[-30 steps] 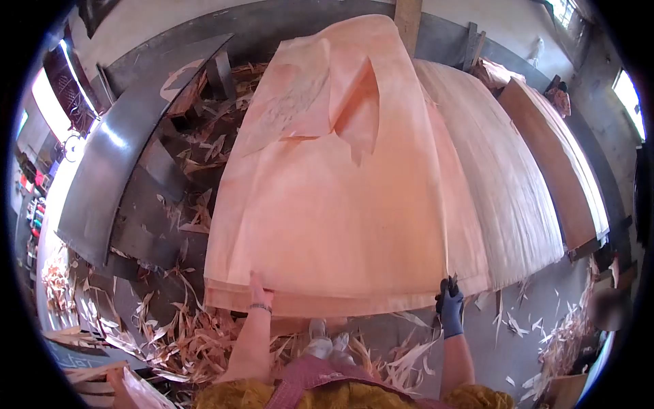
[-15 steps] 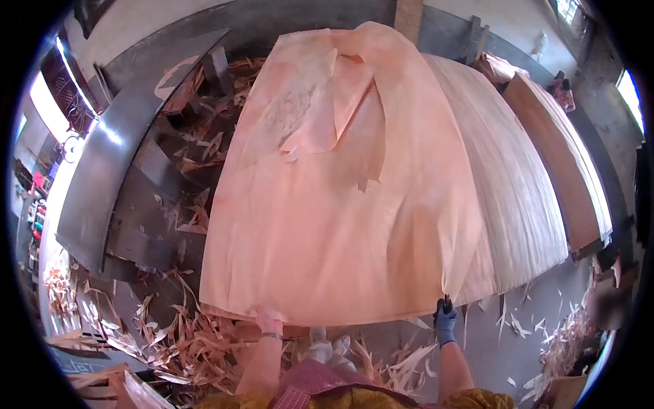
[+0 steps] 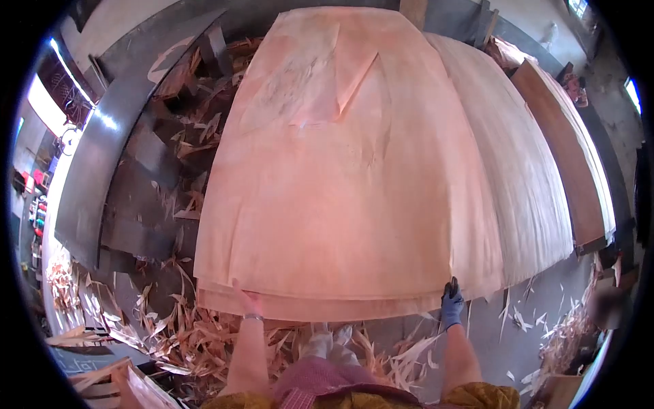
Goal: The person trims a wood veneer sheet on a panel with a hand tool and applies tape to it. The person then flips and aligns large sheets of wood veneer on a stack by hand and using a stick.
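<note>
One broad pinkish wood sheet (image 3: 340, 225) spread over a stack in the middle, with a lower layer (image 3: 306, 311) peeking past the near edge and a torn, folded flap (image 3: 354, 85) toward the far edge. Around it, a grey floor (image 3: 480, 354) littered with wood shavings (image 3: 184, 337), thickest at the near left. Past the stack's right edge, a pale streaked layer (image 3: 514, 150), then a brown board (image 3: 555, 146) lying aslant. Past the left edge, a long dark glossy panel (image 3: 102, 174) catching a glare. Behind the far edge, a wall (image 3: 112, 34), pale above and dark grey below. Lower left, a few wooden slats (image 3: 95, 383). Left hand (image 3: 249, 302) bare, by the near left corner of the sheet, fingers against it; gripping or merely touching, impossible to tell. Right hand (image 3: 452, 305) in a blue-grey glove, fingers narrowed on the near right corner.
</note>
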The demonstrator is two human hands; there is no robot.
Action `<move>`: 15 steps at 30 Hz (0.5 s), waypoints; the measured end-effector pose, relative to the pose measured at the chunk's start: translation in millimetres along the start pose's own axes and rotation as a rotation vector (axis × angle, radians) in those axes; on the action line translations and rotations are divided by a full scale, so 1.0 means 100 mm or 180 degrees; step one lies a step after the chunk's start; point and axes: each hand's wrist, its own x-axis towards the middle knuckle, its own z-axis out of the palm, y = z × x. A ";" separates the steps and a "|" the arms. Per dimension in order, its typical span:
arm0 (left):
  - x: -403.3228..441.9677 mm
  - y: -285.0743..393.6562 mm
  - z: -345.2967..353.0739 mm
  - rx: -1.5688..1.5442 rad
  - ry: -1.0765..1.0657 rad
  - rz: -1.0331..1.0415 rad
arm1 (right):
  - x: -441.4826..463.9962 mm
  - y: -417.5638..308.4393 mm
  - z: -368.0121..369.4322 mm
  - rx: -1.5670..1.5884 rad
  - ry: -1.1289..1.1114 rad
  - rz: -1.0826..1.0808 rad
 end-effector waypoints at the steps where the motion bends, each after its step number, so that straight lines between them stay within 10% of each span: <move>1: 0.29 0.06 -0.17 0.0316 0.0127 0.0254 | -0.03 -0.15 -0.09 -0.0173 0.0063 -0.0117; 7: 1.43 0.02 -0.67 0.1053 0.0546 0.0649 | 0.03 -0.47 0.06 -0.0338 0.0220 -0.0510; 15: 0.02 0.06 -0.45 0.0490 0.0892 0.0164 | -0.32 0.11 -0.06 -0.0787 0.0265 -0.0691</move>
